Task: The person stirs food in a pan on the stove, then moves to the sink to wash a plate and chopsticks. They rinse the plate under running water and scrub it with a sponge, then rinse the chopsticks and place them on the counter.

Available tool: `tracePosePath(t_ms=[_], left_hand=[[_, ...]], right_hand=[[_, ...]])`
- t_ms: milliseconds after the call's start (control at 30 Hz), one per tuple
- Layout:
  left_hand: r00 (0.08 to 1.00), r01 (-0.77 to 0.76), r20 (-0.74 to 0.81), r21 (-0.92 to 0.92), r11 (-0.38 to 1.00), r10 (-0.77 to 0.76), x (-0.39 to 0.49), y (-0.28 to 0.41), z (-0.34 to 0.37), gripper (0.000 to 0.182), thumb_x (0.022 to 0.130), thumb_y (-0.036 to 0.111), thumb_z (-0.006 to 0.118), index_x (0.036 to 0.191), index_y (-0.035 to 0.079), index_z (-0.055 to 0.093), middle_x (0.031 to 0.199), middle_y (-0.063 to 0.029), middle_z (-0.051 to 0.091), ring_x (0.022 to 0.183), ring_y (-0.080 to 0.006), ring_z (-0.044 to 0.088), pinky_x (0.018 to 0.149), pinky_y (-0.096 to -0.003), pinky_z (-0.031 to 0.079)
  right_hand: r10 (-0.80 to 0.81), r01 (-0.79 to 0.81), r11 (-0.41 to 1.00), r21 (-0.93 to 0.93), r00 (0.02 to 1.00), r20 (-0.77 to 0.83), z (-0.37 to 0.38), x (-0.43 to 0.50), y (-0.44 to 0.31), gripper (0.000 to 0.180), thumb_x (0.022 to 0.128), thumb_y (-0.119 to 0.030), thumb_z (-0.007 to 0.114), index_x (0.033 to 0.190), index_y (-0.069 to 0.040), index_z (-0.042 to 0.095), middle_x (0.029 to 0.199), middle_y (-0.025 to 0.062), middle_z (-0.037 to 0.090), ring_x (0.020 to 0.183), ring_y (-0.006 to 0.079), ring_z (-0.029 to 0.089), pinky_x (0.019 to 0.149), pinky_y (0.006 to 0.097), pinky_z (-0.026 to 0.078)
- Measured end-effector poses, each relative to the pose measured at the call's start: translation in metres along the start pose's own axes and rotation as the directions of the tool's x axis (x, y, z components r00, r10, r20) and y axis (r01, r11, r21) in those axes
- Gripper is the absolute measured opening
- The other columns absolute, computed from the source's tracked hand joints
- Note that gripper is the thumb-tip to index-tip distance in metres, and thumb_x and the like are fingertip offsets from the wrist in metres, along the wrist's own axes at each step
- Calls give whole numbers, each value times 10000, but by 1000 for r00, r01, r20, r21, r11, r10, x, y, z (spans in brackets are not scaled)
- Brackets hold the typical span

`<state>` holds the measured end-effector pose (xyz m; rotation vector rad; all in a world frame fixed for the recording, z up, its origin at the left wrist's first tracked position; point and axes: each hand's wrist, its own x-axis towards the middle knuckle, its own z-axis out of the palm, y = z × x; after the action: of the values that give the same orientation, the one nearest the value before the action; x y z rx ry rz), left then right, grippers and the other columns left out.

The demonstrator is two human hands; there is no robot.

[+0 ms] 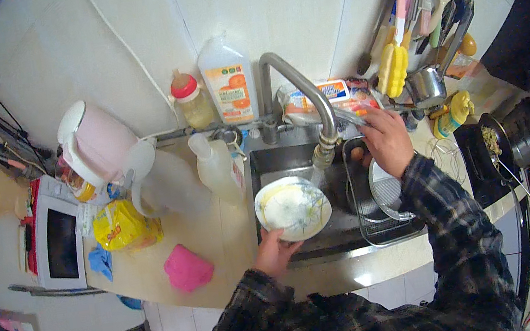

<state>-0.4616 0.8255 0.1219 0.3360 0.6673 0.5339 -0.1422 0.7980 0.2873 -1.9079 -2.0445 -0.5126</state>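
Observation:
My left hand [278, 253] grips the near rim of a patterned ceramic bowl [293, 208], tilted over the left part of the steel sink [342, 249]. Water runs from the curved metal faucet [300, 75] close to the bowl's back right side. Past the faucet, my right hand [387, 139] reaches over the wire basket [394, 237], its fingertips at a clear, thin item beside a plastic package [297, 104] on the back ledge. What exactly those fingers hold is unclear. A round metal strainer [381, 189] lies in the basket, partly behind my right forearm.
Left of the sink stand a white bottle [217, 172], a pink kettle [104, 138], a yellow bag [127, 224] and a pink cloth [189, 268]. Behind are a large labelled bottle [230, 83] and a baby bottle [193, 104]. A pan [494, 141] is at right.

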Motion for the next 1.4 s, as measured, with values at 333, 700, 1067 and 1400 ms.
tracePosePath(t_ms=[333, 700, 1067, 1400], left_hand=[[1000, -5, 24, -82, 997, 7, 31, -22, -21, 444, 923, 204, 440, 1340, 76, 361, 1338, -125, 462, 1242, -301, 451, 1046, -515, 376], [992, 68, 106, -31, 997, -64, 37, -7, -22, 487, 900, 127, 434, 1361, 171, 281, 1363, -135, 397, 1199, -354, 475, 974, -605, 400], [995, 96, 4, 68, 993, -96, 32, 13, -4, 527, 879, 180, 410, 1373, 22, 319, 1358, -181, 440, 1252, -353, 447, 1049, -537, 371], [839, 242, 542, -285, 928, -52, 47, 0, -13, 521, 839, 137, 461, 1337, 10, 375, 1321, -165, 482, 1208, -340, 486, 1010, -514, 415]], right_hand=[[213, -369, 750, 549, 920, 328, 59, -103, -134, 528, 661, -18, 646, 1179, -60, 548, 1033, 202, 594, 956, 385, 567, 858, 456, 454], [144, -314, 898, 309, 871, 469, 93, -111, -154, 511, 698, -143, 691, 1198, -128, 588, 1203, 108, 600, 1144, 339, 526, 964, 472, 405], [18, -155, 932, 326, 922, 387, 102, -104, -152, 310, 801, -111, 523, 1086, -120, 644, 1044, 122, 647, 1016, 291, 600, 951, 428, 432], [99, -222, 928, 298, 921, 376, 112, -107, -155, 154, 800, -130, 525, 885, -99, 650, 866, 141, 657, 875, 320, 632, 752, 460, 500]])
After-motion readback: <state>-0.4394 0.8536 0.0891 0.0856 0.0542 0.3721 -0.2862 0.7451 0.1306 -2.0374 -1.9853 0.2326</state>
